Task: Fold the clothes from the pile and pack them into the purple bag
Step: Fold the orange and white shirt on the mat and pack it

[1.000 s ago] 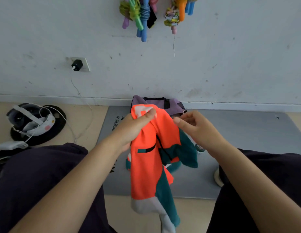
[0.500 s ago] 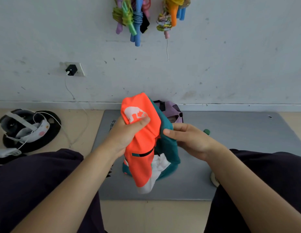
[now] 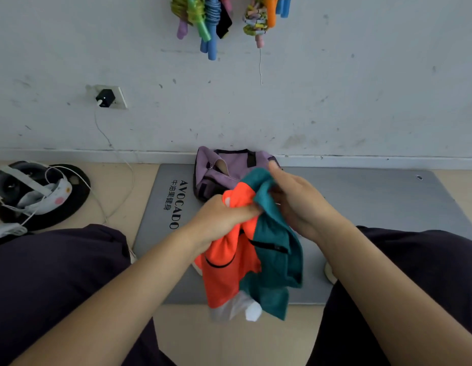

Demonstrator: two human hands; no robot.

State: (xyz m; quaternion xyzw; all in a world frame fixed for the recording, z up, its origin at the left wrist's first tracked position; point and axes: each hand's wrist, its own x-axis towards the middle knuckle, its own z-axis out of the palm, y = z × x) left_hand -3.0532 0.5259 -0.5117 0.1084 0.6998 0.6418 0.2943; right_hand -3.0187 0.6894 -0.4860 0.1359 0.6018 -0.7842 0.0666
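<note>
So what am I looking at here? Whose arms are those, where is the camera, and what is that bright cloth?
No machine here: a person wears a camera on the head, looking down at their own arms. The left hand and the right hand both grip an orange and teal fleece garment, bunched at the top, its lower part hanging loose. Behind it a purple fabric bag sits open on a grey exercise mat by the white wall. The dark shapes at both sides are the person's trousered legs.

A grey mat (image 3: 361,196) lies on the beige floor (image 3: 118,196) against the wall. The purple bag (image 3: 224,167) sits on its far edge.
</note>
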